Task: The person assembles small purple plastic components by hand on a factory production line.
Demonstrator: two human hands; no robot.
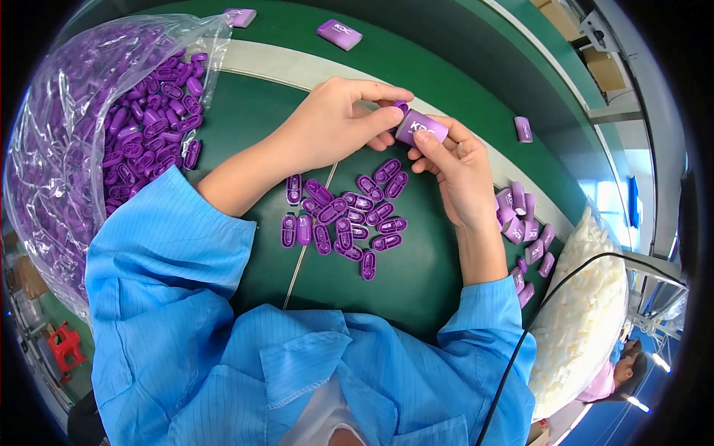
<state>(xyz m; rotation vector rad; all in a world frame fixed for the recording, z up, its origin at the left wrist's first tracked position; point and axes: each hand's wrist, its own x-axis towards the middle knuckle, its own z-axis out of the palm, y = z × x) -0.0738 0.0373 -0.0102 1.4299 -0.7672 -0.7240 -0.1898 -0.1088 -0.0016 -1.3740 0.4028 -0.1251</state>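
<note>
Over the far part of the dark green work surface [416, 256], my two hands meet. My left hand [348, 119] pinches a small purple oval end cap [401, 106] between thumb and fingers, and part of the cap is hidden. Right against it, my right hand [457, 152] grips a flat purple casing [430, 127] with white print, thumb on its face. Whether cap and casing are joined, I cannot tell. Nearer to me, several loose purple caps [332, 211] lie scattered, most with their hollow side up.
A clear plastic bag [56, 141] full of purple caps is at left. Several finished-looking purple casings [514, 230] are piled at right, beside a bag of cream-coloured pieces [576, 320]. Beyond a pale strip, a green belt [439, 67] carries spaced casings [340, 35]. A black cable [520, 346] crosses at right.
</note>
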